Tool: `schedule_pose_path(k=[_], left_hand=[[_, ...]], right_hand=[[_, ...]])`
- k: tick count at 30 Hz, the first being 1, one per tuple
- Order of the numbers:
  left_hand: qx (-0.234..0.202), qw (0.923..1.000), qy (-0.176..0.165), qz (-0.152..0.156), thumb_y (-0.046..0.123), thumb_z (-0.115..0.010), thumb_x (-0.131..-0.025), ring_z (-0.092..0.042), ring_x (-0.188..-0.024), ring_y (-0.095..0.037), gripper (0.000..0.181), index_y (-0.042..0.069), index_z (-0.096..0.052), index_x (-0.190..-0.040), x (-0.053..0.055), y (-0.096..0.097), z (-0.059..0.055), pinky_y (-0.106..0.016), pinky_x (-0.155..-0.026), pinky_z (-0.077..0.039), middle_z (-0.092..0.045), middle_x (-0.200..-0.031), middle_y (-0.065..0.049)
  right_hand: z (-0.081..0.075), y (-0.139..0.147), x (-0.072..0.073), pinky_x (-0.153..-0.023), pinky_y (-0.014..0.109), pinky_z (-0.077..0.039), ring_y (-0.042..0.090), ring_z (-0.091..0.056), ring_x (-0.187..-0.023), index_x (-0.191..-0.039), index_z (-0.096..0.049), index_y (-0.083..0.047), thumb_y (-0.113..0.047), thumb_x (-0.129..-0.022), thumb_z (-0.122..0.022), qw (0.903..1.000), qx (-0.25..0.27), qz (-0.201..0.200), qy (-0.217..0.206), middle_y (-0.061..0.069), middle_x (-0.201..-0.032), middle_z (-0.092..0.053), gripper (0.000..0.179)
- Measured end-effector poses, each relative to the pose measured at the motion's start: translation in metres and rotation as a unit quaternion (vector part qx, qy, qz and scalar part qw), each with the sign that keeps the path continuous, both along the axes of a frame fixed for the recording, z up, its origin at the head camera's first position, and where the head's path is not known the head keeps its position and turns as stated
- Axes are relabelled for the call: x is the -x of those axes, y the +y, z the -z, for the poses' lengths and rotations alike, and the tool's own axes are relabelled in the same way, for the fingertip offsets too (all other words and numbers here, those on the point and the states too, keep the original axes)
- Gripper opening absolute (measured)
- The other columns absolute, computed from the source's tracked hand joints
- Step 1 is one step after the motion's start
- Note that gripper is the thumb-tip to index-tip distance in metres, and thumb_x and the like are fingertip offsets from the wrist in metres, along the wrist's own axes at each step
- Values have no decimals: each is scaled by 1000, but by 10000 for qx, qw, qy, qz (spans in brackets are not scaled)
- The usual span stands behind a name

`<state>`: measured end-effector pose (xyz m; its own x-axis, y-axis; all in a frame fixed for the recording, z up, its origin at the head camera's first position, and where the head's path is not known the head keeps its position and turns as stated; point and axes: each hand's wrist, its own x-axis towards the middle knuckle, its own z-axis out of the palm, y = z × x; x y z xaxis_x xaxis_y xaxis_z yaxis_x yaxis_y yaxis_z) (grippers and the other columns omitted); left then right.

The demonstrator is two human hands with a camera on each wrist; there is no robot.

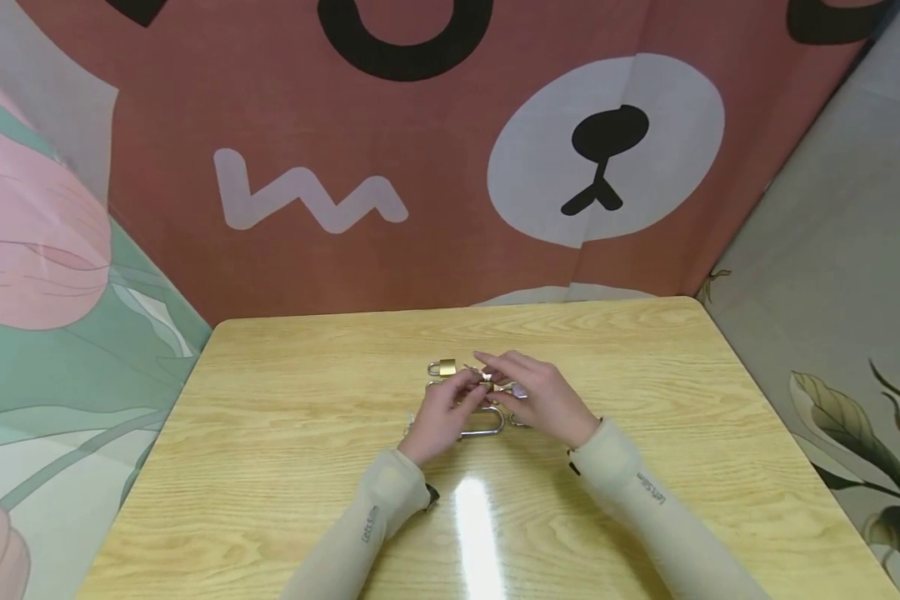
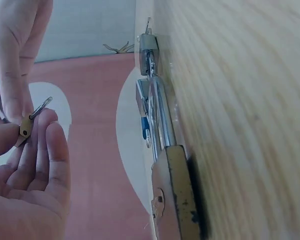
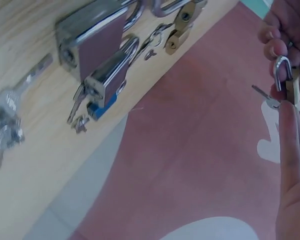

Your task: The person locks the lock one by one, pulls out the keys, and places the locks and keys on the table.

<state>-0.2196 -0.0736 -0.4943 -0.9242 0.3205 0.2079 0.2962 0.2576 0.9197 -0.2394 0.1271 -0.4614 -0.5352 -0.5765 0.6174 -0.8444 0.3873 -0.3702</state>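
Note:
Between both hands, raised above the table, is a small brass padlock (image 3: pixel 293 90); its shackle appears swung open in the right wrist view. My left hand (image 1: pixel 441 417) pinches the lock's body between thumb and fingers, seen palm up in the left wrist view. From the other side, my right hand (image 1: pixel 547 398) reaches in with its fingertips at the lock. A small key (image 3: pixel 266 96) sticks out beside the right fingertips, which seem to pinch its partner key; that grip is partly hidden. Another brass padlock (image 1: pixel 447 367) lies on the table just beyond the hands.
Under the hands, a large padlock (image 2: pixel 171 195) with a long shackle lies on the wooden table (image 1: pixel 270 467). Silver padlocks (image 3: pixel 92 42), a blue-bodied padlock (image 3: pixel 101 106) and bunched keys (image 3: pixel 9 107) lie nearby. Printed cloth (image 1: pixel 420 267) hangs behind the table.

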Motion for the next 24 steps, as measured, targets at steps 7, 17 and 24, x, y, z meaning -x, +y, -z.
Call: schedule_pose_path(k=[7, 17, 24], left_hand=[[-273, 9993, -256, 1, 15, -55, -108, -72, -93, -25, 16, 4, -66, -116, 0, 0, -1, -35, -87, -64, -72, -101, -13], [-491, 9972, -532, 159, 16, -48, -111, -67, -91, -23, 24, -4, -59, -119, 1, 0, -2, -50, -89, -62, -68, -97, -18], [-524, 9952, -667, 497, 18, -48, -111, -68, -92, -40, 24, 0, -60, -122, 1, -4, -4, -50, -89, -62, -65, -99, -20]], right_hand=[[-2, 5, 2, -75, 26, -63, 15, -73, -87, -130, -69, -5, 3, -90, -77, 9973, 402, 311, -535, 5, -105, -70, 42], [0, 10, 3, -74, 25, -60, 9, -68, -88, -126, -72, -11, -7, -98, -72, 9920, 218, 406, -1177, -2, -105, -70, 29], [1, 11, 4, -77, 28, -62, 10, -69, -91, -130, -70, -12, -10, -99, -71, 9890, 243, 128, -1451, 1, -113, -70, 31]])
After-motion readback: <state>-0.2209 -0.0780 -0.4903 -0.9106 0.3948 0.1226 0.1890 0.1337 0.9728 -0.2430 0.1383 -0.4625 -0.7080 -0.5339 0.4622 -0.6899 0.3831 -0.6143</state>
